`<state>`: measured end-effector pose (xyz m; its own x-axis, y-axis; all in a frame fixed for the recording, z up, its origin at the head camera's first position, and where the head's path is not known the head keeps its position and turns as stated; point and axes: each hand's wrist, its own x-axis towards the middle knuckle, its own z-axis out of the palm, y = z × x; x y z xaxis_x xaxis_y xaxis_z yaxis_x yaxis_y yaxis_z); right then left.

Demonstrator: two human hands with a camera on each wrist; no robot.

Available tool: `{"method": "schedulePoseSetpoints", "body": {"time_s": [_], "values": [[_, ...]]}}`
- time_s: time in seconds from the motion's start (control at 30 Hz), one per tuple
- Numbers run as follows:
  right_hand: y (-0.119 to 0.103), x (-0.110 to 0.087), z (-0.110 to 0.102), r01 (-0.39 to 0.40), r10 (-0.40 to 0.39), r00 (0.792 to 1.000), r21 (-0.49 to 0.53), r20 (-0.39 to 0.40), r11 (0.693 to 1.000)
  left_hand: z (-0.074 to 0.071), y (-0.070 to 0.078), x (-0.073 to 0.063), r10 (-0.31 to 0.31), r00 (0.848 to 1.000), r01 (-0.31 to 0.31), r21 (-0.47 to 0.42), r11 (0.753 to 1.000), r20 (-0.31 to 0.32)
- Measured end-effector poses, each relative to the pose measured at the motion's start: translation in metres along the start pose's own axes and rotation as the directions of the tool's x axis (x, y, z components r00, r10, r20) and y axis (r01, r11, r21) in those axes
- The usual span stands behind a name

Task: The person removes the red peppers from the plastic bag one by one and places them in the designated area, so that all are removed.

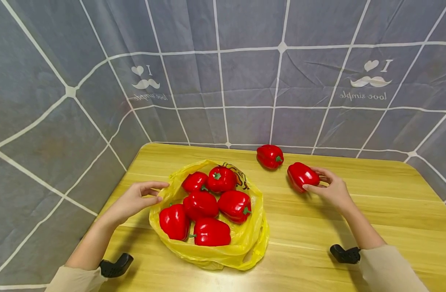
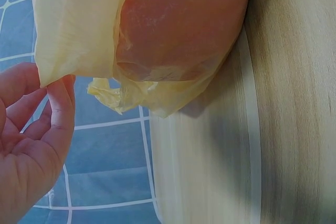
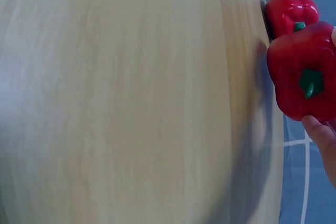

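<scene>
My left hand (image 1: 140, 199) pinches the left rim of a yellow plastic bag (image 1: 261, 227) between thumb and fingers; the left wrist view shows the pinched film (image 2: 73, 40) close up. Several red bell peppers with green stems, such as the front one (image 1: 213, 232), lie inside the wide-mouthed bag. To the right, my right hand (image 1: 332, 187) grips another red bell pepper (image 1: 302, 177) between thumb and fingers. Its green stem (image 3: 311, 83) faces the camera in the right wrist view. One more red bell pepper (image 1: 269, 156) lies on the table behind it, to the left.
The wooden table (image 1: 303, 259) ends at the back against a grey tile-patterned cloth (image 1: 245, 81), which also rises at the left side. Black wrist devices (image 1: 116, 265) sit at both sleeves.
</scene>
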<state>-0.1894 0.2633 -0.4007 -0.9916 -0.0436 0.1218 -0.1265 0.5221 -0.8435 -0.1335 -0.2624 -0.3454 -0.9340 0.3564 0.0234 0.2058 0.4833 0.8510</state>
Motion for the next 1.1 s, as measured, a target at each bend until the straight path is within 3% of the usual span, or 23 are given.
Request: {"method": "schedulePoseSetpoints", "body": {"time_s": [0.43,1.1], "values": [[0.005,0.011,0.009,-0.061,0.061,0.997,-0.004,-0.043,0.998,0.000,-0.001,0.000,-0.001,1.000,0.001,-0.001,1.000,-0.001],[0.007,0.045,0.020,-0.112,0.114,0.987,0.018,-0.116,0.994,0.000,-0.001,0.000,0.001,1.000,-0.001,0.006,1.000,-0.006]]}}
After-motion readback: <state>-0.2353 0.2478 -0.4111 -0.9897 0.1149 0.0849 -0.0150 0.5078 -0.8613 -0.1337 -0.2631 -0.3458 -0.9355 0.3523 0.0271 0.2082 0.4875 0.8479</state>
